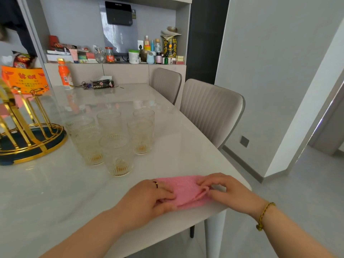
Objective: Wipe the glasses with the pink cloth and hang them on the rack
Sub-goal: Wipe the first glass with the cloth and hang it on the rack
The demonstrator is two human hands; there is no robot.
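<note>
Pink cloth [186, 191] pinched by left hand [149, 198], right hand [228, 191]; pack [103, 84] apparently reads PINO.

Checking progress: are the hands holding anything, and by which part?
Only the pink cloth: the left hand holds its left end, the right hand pinches a fold at its right end.

Inspector A: The table [55, 192] top is recorded as glossy, smooth and stone-like; reflections are seen in it.
Inspector B: Confirmed. The glasses [117, 155] are noted as clear, ribbed glass; the rack [22, 127] as polished gold-coloured metal.
Inspector A: The pink cloth [188, 192] is entered as soft, matt, textured fabric; the chairs [210, 110] as matt, ribbed upholstery.
</note>
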